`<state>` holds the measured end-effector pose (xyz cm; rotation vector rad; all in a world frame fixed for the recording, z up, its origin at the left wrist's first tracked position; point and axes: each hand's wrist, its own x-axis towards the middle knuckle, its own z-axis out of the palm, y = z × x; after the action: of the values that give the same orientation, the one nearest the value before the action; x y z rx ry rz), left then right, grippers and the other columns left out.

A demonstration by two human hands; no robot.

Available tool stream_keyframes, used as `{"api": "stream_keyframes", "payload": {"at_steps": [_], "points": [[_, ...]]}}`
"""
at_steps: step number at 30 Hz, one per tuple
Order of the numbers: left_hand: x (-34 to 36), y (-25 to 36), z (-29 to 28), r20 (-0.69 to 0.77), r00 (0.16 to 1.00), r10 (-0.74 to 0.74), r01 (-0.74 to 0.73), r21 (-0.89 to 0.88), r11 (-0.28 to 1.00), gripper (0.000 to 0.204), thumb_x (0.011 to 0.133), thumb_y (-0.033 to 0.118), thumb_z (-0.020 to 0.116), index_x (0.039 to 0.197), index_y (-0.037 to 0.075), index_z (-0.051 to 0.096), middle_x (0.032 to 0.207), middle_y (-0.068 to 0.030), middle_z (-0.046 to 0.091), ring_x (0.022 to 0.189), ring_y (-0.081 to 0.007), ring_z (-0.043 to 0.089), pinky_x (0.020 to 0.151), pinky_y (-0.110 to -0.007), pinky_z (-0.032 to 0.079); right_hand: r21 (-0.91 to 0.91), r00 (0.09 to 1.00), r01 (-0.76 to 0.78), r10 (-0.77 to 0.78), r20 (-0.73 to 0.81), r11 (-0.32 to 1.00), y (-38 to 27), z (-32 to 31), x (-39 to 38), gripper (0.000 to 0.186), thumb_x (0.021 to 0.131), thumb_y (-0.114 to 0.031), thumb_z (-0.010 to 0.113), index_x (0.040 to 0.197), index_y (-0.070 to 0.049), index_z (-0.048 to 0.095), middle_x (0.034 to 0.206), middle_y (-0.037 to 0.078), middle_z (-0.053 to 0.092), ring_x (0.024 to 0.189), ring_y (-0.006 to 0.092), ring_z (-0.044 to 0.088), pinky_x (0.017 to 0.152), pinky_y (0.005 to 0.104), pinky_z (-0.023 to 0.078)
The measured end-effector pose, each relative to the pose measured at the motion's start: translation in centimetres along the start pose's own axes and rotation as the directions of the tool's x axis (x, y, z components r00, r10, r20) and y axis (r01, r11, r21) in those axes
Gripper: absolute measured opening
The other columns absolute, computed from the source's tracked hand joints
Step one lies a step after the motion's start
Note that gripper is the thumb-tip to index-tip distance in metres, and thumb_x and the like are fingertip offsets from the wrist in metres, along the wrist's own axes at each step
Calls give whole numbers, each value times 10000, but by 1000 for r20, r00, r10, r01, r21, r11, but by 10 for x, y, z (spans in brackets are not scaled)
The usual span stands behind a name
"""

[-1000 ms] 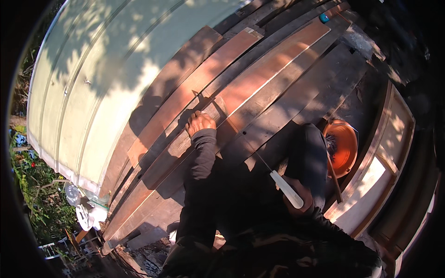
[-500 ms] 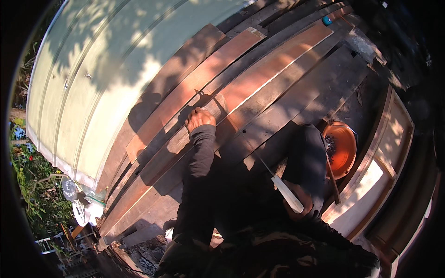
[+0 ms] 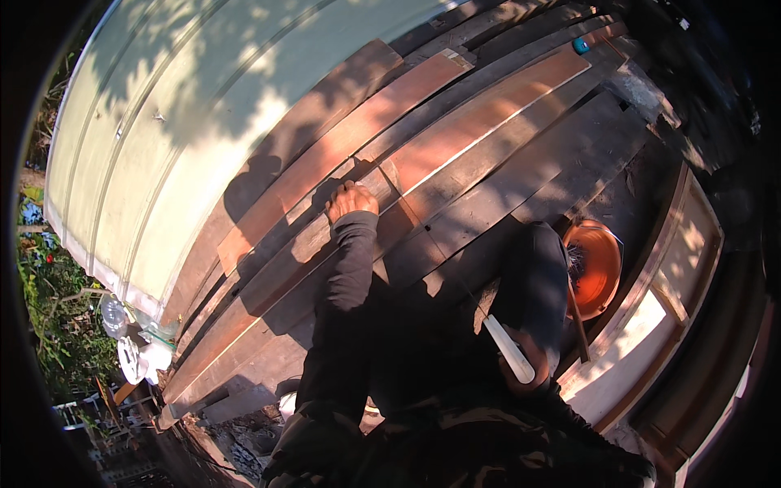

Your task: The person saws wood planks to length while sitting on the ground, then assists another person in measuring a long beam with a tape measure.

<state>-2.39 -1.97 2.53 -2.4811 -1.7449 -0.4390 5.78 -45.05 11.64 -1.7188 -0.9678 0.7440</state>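
Left hand: the left hand (image 3: 351, 200) is resting on a brown board (image 3: 313, 242), its fingers bending downward close together; whether they are clamping its edge I cannot tell.
Right hand: the right hand (image 3: 535, 348) is sitting in shade near the right knee (image 3: 533, 264), its fingers closing around the handle of a white-handled tool (image 3: 508, 350).
Blade: the thin blade (image 3: 469, 291) is pointing up and away, crossing the boards to the right of the left hand.
Sunlit wood: a reddish board (image 3: 480, 114) is stretching toward the upper right, beyond the blade.
Bucket: an orange bucket (image 3: 600, 272) is standing right of the knee, a wooden stick (image 3: 578, 329) leaning beside it.
Right side: a wood-framed panel (image 3: 647, 333) is lying past the bucket.
Left side: a pale ribbed sheet (image 3: 163, 179) is filling the upper left, a clear bottle (image 3: 114, 315) lying below it.
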Motion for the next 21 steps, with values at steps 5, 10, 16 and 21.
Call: {"api": "stream_keyframes", "payload": {"at_steps": [5,10,16,21], "points": [[-2,2,7,-46,999,27,-25,56,998,296,899,263,495,956,26,664,974,-154,685,958,-316,647,852,-465,478,205,993,110,-100,-59,973,11,65,150,421,811,-33,638,1228,-41,578,811,131,650,776,253,701,694,311,512],[4,-1,1,30,999,-10,10,-9,1000,310,905,262,472,968,30,668,993,-162,695,957,-332,661,887,-483,481,107,969,219,-203,-141,970,29,98,193,483,780,-42,649,1254,-74,562,918,197,675,881,358,697,747,358,536],[3,-10,-6,4,1000,-30,30,-18,999,302,893,248,492,953,12,671,993,-168,685,973,-333,648,876,-480,475,76,996,91,-89,-25,993,5,5,10,547,793,26,586,1333,-54,545,988,147,716,929,254,726,857,283,516],[0,7,0,-58,998,14,-13,11,1000,287,891,256,504,922,27,673,962,-144,695,935,-305,663,845,-468,489,127,986,154,-145,-82,980,20,60,139,421,806,-16,638,1222,-50,585,866,164,682,834,286,724,719,316,530]]}}
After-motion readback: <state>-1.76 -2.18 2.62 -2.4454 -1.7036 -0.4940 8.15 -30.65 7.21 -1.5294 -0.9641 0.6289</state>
